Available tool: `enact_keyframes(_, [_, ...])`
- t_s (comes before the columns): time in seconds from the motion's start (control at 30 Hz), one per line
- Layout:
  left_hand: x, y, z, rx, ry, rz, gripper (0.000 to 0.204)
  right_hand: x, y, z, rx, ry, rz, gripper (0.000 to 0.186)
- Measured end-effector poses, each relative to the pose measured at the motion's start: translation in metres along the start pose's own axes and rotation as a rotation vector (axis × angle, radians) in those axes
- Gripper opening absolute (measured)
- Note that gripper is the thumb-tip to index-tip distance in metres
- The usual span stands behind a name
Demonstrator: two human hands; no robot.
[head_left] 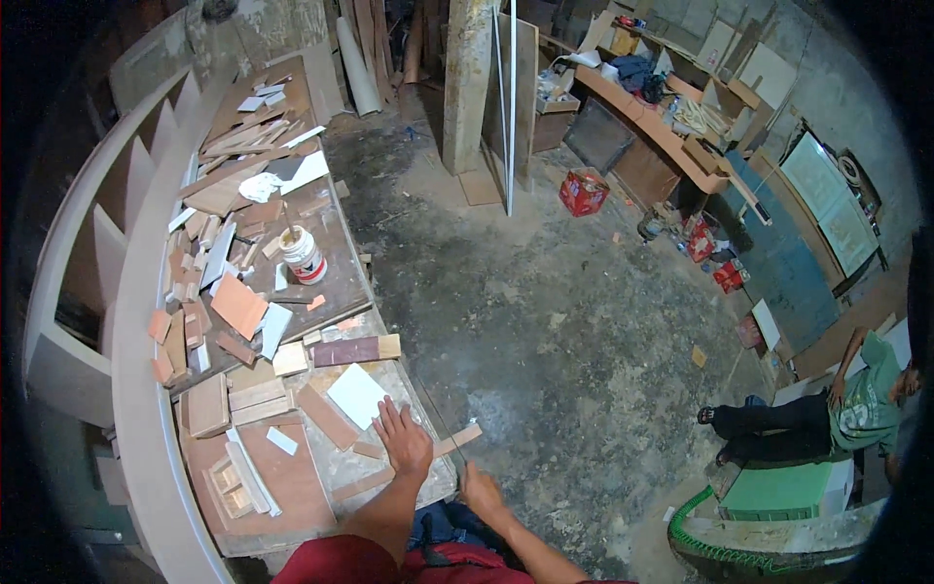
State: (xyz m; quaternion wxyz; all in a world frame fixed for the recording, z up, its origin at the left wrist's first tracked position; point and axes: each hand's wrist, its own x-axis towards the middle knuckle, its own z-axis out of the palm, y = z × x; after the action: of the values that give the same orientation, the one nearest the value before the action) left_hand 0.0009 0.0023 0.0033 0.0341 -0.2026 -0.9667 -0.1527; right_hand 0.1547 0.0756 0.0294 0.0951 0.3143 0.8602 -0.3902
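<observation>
My left hand (pixel 403 440) lies flat with fingers spread on a long thin wooden strip (pixel 461 440) at the near right corner of the workbench (pixel 331 243). The strip runs diagonally and pokes out past the bench edge. My right hand (pixel 481 489) is closed around a small tool handle just off the bench edge, below the strip's free end; the tool itself is too small to identify. A white square panel (pixel 356 394) lies just left of my left hand, beside brown wood offcuts (pixel 327 417).
Several wood scraps and laminate pieces cover the bench, with a white glue pot (pixel 303 255) in the middle. A curved shelf unit (pixel 136 292) borders the left. A person (pixel 837 414) sits at the right. A red crate (pixel 583 191) stands on the dusty concrete floor.
</observation>
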Motion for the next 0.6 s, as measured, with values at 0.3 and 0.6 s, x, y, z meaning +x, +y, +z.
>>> enact_keyframes(0.3, [-0.008,-0.007,-0.006,0.017,-0.078,-0.025,0.05,-0.034,0.013,0.005,-0.007,0.0,0.01,0.024])
enact_keyframes(0.6, [0.004,-0.004,-0.004,0.016,-0.029,0.003,0.048,-0.023,0.02,0.016,-0.022,0.031,-0.044,0.022])
